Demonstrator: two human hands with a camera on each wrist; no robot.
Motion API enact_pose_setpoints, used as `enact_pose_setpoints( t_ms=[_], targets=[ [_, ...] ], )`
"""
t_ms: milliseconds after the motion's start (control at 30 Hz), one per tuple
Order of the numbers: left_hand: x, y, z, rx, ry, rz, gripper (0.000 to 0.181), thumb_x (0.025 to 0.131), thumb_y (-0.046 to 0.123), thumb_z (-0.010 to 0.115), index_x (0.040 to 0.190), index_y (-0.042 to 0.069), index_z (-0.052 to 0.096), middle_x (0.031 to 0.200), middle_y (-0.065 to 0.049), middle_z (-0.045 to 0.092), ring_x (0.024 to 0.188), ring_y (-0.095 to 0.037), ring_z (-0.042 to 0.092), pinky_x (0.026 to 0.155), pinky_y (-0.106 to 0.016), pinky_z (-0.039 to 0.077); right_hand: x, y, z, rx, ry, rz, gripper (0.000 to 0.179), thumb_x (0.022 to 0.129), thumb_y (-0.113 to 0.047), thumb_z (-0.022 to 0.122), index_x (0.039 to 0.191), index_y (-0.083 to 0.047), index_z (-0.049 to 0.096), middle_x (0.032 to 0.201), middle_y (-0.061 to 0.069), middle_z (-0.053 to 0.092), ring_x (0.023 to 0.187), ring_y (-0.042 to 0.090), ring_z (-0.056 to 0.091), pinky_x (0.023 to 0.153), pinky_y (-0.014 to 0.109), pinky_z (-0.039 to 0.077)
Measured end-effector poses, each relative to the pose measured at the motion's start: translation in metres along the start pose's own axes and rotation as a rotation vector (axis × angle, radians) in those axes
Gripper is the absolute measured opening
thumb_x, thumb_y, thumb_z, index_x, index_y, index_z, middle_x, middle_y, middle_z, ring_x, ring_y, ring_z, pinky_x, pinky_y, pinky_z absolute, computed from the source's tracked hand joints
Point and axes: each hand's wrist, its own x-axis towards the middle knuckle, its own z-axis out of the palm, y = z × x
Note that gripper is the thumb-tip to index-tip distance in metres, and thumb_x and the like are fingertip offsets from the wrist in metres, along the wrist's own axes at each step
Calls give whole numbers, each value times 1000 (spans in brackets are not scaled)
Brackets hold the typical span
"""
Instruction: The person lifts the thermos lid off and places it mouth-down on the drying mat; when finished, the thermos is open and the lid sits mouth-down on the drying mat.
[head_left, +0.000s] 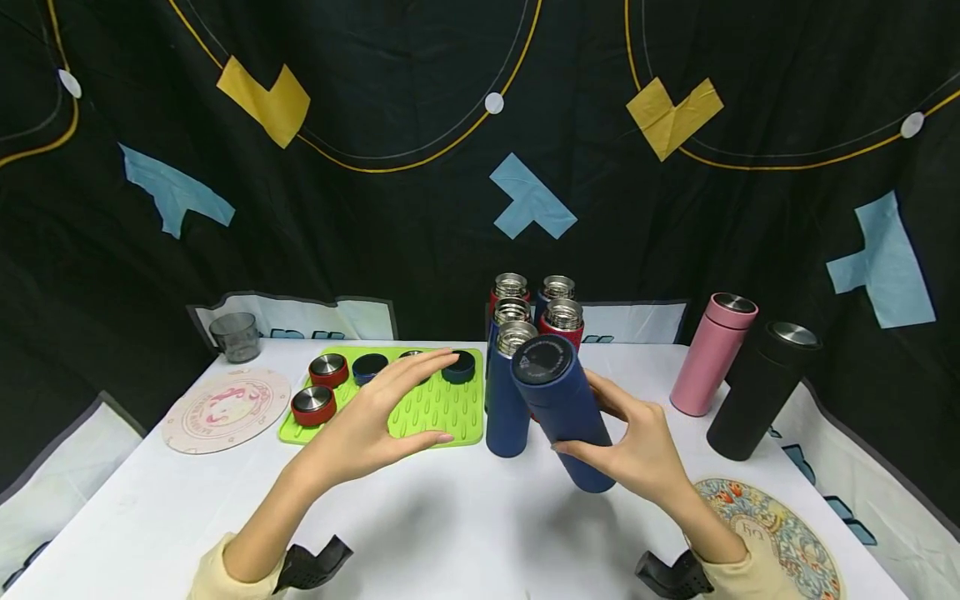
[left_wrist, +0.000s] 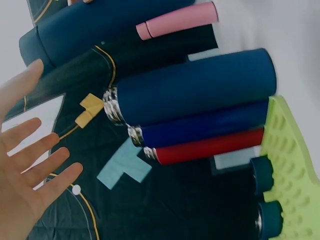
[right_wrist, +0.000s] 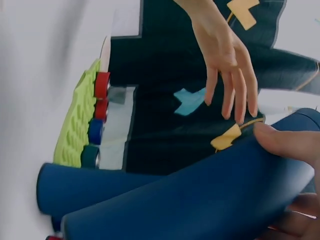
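My right hand (head_left: pixel 637 433) grips a dark blue thermos bottle (head_left: pixel 564 417) round its body, with the thumb along the near side. This bottle has its lid on and tilts with the top leaning left, above the table. My left hand (head_left: pixel 378 417) hovers over the green mat's near side, fingers extended and thumb apart, holding nothing. In the left wrist view its fingers point toward the held bottle's lid (left_wrist: pixel 32 50) without touching it. Just left of the held bottle stands a lidless blue bottle (head_left: pixel 507 408), with several lidless red and blue bottles behind it.
On the green mat (head_left: pixel 420 421) sit several lids, including a red lid (head_left: pixel 313 404) and a blue lid (head_left: pixel 459 367). A pink bottle (head_left: pixel 712 354) and a black bottle (head_left: pixel 761 396) stand right. Round placemats (head_left: pixel 225 408) lie at both sides; a grey cup (head_left: pixel 236 337) stands back left.
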Motion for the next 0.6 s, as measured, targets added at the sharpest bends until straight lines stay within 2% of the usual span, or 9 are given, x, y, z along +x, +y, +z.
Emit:
enact_pose_setpoints(
  t_ms=[133, 333, 600],
  targets=[
    [6, 6, 1, -47, 6, 12, 88, 75, 41, 82, 149, 30, 35, 152, 9, 35, 136, -15, 35, 101, -50, 43, 7, -7, 9, 7, -81, -51, 83, 61, -23, 93, 135, -12, 57, 118, 1, 67, 102, 17, 66, 83, 36, 56],
    [14, 11, 1, -93, 34, 31, 89, 74, 37, 83, 149, 28, 36, 151, 6, 37, 137, -18, 35, 102, -57, 38, 18, -15, 20, -18, -168, -67, 83, 61, -29, 93, 135, -15, 57, 117, 1, 67, 99, 17, 67, 82, 37, 56],
    [23, 8, 3, -156, 24, 71, 80, 75, 27, 84, 145, 21, 44, 145, 3, 46, 130, -17, 45, 99, -43, 46, 33, -17, 31, -66, -240, -67, 80, 62, -30, 92, 132, -13, 60, 110, 5, 69, 91, 18, 67, 78, 35, 57]
  ],
)
